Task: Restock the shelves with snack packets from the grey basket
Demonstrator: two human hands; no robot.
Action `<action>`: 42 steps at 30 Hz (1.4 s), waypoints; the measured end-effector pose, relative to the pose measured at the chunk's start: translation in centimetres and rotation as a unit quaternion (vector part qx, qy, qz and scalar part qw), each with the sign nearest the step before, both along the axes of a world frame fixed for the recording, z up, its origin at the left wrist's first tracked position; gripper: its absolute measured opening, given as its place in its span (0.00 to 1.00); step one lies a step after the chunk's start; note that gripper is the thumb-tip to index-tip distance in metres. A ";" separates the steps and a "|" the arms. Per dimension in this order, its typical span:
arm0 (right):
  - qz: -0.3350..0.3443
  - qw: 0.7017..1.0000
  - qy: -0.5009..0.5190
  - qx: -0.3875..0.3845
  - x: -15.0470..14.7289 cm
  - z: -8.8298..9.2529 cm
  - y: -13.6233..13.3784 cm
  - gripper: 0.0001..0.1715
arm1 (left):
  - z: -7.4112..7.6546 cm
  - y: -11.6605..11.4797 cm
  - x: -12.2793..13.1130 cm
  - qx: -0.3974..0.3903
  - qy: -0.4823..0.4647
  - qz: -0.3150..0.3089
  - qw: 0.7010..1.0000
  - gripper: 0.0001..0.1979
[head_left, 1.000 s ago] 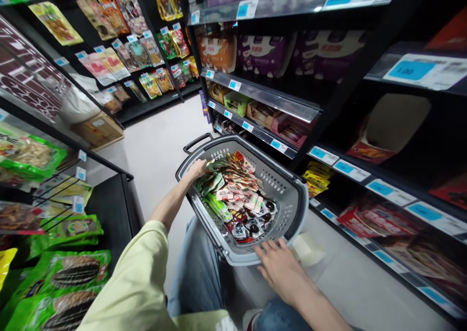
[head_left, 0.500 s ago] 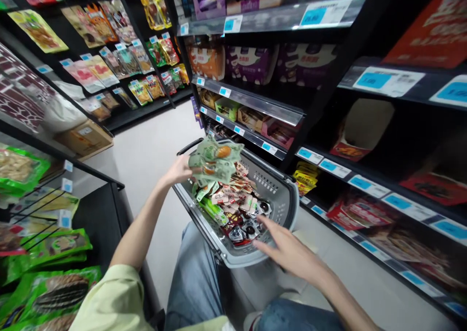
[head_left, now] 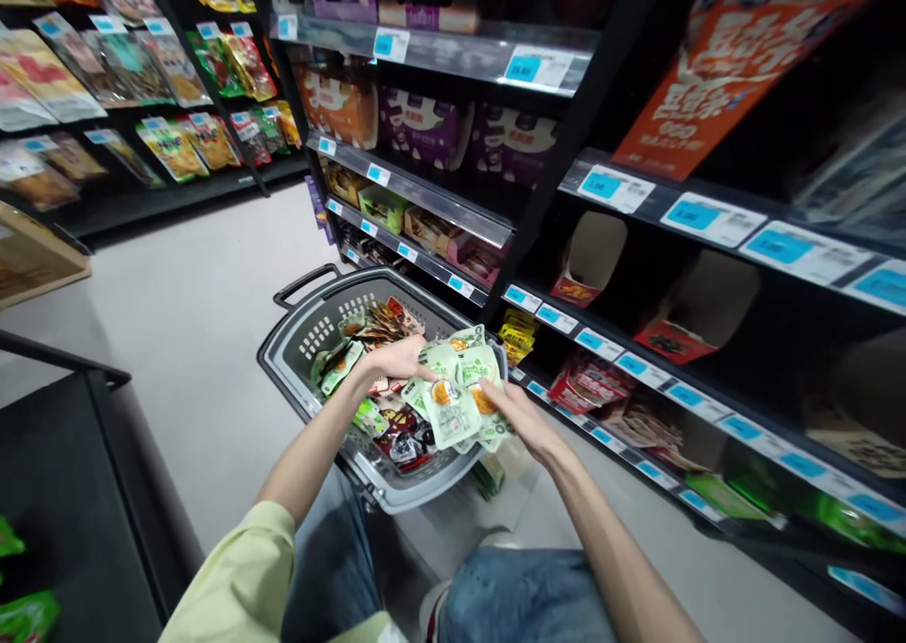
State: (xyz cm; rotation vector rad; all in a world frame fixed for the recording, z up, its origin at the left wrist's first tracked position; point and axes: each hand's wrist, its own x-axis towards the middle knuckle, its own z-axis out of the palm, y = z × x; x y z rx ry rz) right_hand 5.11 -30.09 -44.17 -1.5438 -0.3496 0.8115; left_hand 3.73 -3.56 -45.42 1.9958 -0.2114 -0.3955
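Several pale green snack packets with an orange-yellow picture are fanned out over the right end of a grey shopping basket. My left hand is closed on their left side, its fingers partly hidden against the packets. On their right edge my right hand grips them, with fingertips over the front. Beneath and to the left, the basket holds a mix of small packets: red-and-white ones, dark ones and some green ones.
Black shelves with blue-and-white price tags stand close on the right, holding red boxes and yellow packets. Hanging snack bags line the back left. A dark low stand is at the left, above the pale floor.
The green packets moved from the basket's far left side to its right end. My right hand, open before, now grips them too. The view turned to the right.
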 end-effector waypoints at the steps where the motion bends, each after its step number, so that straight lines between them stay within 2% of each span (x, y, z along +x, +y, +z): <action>1: 0.008 0.999 0.033 0.007 -0.2 0.1 0.1 0.31 | -0.2 0.0 0.1 -0.005 0.004 0.006 1.000 0.13; 3: 0.010 0.998 0.068 0.012 -0.5 -0.1 0.4 0.33 | -0.6 -0.3 0.1 -0.020 0.001 0.018 1.000 0.14; 6: -0.042 0.995 0.090 0.006 -1.0 -1.1 1.2 0.38 | -1.5 -0.9 0.4 -0.057 -0.010 0.062 0.996 0.16; 8: -0.093 0.989 0.118 0.013 -1.4 -2.0 1.8 0.38 | -2.1 -1.4 0.6 -0.096 -0.010 0.122 0.988 0.19; 12: -0.171 0.970 0.161 0.059 -1.9 -3.7 2.8 0.37 | -2.7 -2.6 0.6 -0.195 -0.022 0.249 0.948 0.28; 15: -0.189 0.966 0.162 0.070 -1.9 -4.3 3.1 0.37 | -2.9 -3.8 0.3 -0.267 -0.017 0.328 0.906 0.30; 17: -0.196 0.969 0.136 0.055 -1.7 -4.4 3.2 0.36 | -3.2 -4.7 0.1 -0.312 0.012 0.414 0.855 0.30; 19: -0.183 0.977 0.103 0.034 -1.6 -4.5 3.4 0.34 | -3.6 -5.5 0.0 -0.327 0.048 0.490 0.807 0.30; 21: -0.148 0.986 0.077 0.015 -1.7 -4.5 3.6 0.34 | -3.9 -6.2 -0.1 -0.331 0.064 0.527 0.780 0.31; 23: -0.113 0.991 0.066 0.005 -2.1 -4.5 4.0 0.34 | -4.2 -6.8 -0.2 -0.355 0.057 0.522 0.773 0.30; 25: -0.103 0.992 0.074 0.006 -2.6 -4.6 4.3 0.34 | -4.2 -7.5 -0.4 -0.398 0.033 0.485 0.778 0.27; 29: -0.128 0.987 0.092 0.025 -3.1 -4.6 4.6 0.33 | -3.9 -8.6 -0.9 -0.463 0.005 0.409 0.786 0.24; 35: -0.162 0.983 0.077 0.028 -2.5 -4.0 4.2 0.32 | -3.4 -8.5 -0.6 -0.495 0.006 0.383 0.780 0.25; 39: -0.220 0.968 0.107 0.052 -0.2 -2.6 2.9 0.34 | -3.3 -6.1 0.0 -0.441 -0.017 0.382 0.812 0.28; 42: -0.273 0.953 0.097 0.086 2.2 -1.2 0.9 0.34 | -3.0 -3.3 0.0 -0.340 -0.056 0.400 0.849 0.29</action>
